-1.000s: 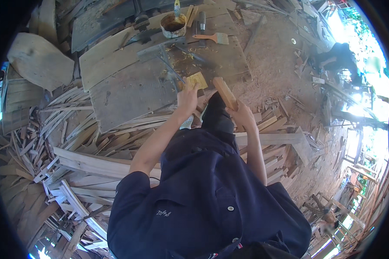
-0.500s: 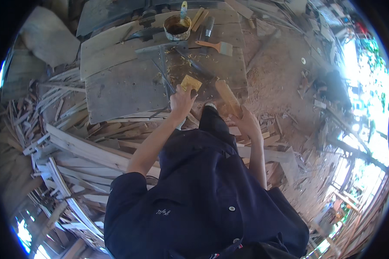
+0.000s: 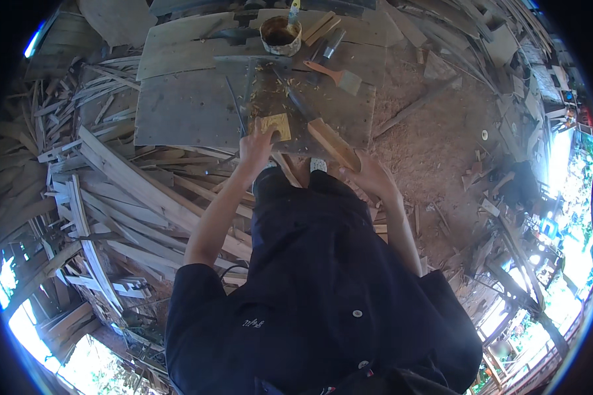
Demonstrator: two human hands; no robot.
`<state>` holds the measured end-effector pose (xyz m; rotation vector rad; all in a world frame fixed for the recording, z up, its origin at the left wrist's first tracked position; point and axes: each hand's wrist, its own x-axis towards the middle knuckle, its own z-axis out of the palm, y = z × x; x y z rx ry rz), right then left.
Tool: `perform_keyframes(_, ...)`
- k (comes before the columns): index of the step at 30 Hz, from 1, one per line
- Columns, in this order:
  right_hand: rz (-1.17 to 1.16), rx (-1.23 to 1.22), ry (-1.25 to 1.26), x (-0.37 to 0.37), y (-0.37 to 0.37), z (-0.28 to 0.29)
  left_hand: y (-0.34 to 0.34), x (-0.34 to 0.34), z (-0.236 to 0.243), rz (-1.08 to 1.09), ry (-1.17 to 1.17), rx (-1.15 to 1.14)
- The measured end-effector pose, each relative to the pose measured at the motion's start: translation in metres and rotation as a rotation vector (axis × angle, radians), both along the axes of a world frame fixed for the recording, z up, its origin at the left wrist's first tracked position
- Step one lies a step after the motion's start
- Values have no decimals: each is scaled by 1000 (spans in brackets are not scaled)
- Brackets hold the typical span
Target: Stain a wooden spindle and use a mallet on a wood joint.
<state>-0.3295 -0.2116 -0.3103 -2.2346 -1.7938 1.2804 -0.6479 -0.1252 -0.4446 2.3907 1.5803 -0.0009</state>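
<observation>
My left hand [image 3: 257, 146] grips a small, flat, square yellow piece [image 3: 281, 126] by its left side, over the near part of the wooden work board. In my right hand [image 3: 373, 176] is the lower end of a longer wooden block [image 3: 333, 142], which slants up and left. The block's upper end is close to the yellow piece, with a gap between them. Beyond the block, a dark narrow bar [image 3: 298, 102] lies on the board among pale shavings. A thin dark rod [image 3: 236, 105] is just beyond my left hand.
Toward the back of the board [image 3: 184, 112] stands a stained pot [image 3: 281, 39] with a brush [image 3: 294, 13] in it. Right of it lie wooden strips [image 3: 321, 27], a dark-handled tool [image 3: 334, 43] and an orange-handled flat brush [image 3: 341, 78]. Scrap wood [image 3: 138, 178] is heaped at left.
The view has shifted, so the board sits higher in the picture. The wooden block's upper end has swung leftward, toward the yellow piece. Both hands keep their holds.
</observation>
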Motion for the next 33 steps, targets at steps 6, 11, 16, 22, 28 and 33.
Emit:
perform_keyframes(6, 32, 7, 30, -10, -7, -13, 0, -1, 6, -20, 15, -8)
perform_keyframes(11, -38, 32, -26, -45, -19, -25, 6, -13, 5, -119, 17, -21)
perform_keyframes(16, -232, -38, -46, -102, -27, -22, 17, -34, -7, -251, -37, -21)
perform_keyframes(22, -465, 9, -8, -160, -42, -28, 28, -47, -9, -443, -14, 8)
perform_keyframes(28, -611, 40, -14, -198, -49, -27, 36, -52, -13, -581, 38, 55)
perform_keyframes(33, -681, 68, -38, -217, -52, -37, 39, -53, -18, -633, 59, 98)
